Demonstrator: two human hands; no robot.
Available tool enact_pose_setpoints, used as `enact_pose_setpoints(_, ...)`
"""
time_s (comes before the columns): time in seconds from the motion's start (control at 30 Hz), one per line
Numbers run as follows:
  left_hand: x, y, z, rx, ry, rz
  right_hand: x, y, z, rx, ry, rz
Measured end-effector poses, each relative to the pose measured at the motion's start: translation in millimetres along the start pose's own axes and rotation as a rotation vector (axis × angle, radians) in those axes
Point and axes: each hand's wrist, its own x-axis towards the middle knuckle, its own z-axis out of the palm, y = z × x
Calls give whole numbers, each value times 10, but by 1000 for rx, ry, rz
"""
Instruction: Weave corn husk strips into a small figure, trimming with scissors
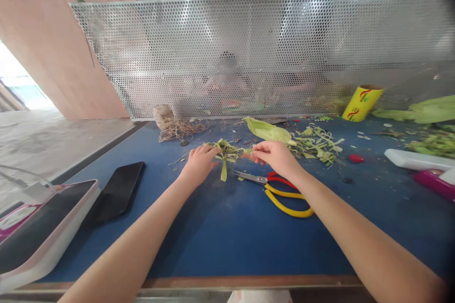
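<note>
My left hand [202,161] rests over a small clump of green husk-like strips [227,149], its fingers closed on the near side of it. One short strip hangs toward me from the clump. Opposite, my right hand [275,155] has its thumb and fingertips pinched on a thin green strip [247,151]; its far end runs toward the clump. Just below my right hand lie scissors [261,179] with one red and one yellow handle, blades pointing left. A broad pale-green husk leaf [266,130] is behind my right hand.
Shredded green strips [318,144] lie right of centre, near a red oval piece [356,158]. A twine spool [164,116] and yellow tube [362,103] stand before a perforated metal screen [249,57]. A black phone [124,184] lies left on the blue tabletop [227,236].
</note>
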Motion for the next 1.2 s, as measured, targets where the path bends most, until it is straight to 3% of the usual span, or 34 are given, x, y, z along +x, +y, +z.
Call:
enact_pose_setpoints(0.2,54,-18,17,-91,22,5,-33,-59,-10,-21,-6,9)
enact_pose_setpoints(0.37,22,82,-149,-223,184,-133,-63,-91,-10,35,-22,-20)
enact_pose_setpoints(0.43,-8,160,-219,-480,298,-236,-81,-118,2,100,3,-51)
enact_pose_setpoints(0.5,-44,243,-275,-893,358,-309,-99,-144,21,147,54,-117)
enact_pose_setpoints(0.6,-103,359,-342,-1422,213,-340,-123,-167,54,174,84,-236)
enact_pose_setpoints(0.7,-153,436,-385,-1647,33,-353,-160,-192,68,150,67,-309)
enact_pose_setpoints(0.87,-200,465,-374,-1701,-44,-386,-302,-342,34,-189,220,-558)
enact_pose_setpoints(0.93,-215,470,-358,-1678,-67,-384,-355,-399,34,-285,175,-610)
enact_pose_setpoints(1.03,-233,489,-355,-1573,-106,-315,-374,-417,62,-224,31,-514)
enact_pose_setpoints(1.2,-235,505,-389,-1393,-164,-229,-309,-368,97,25,-68,-182)
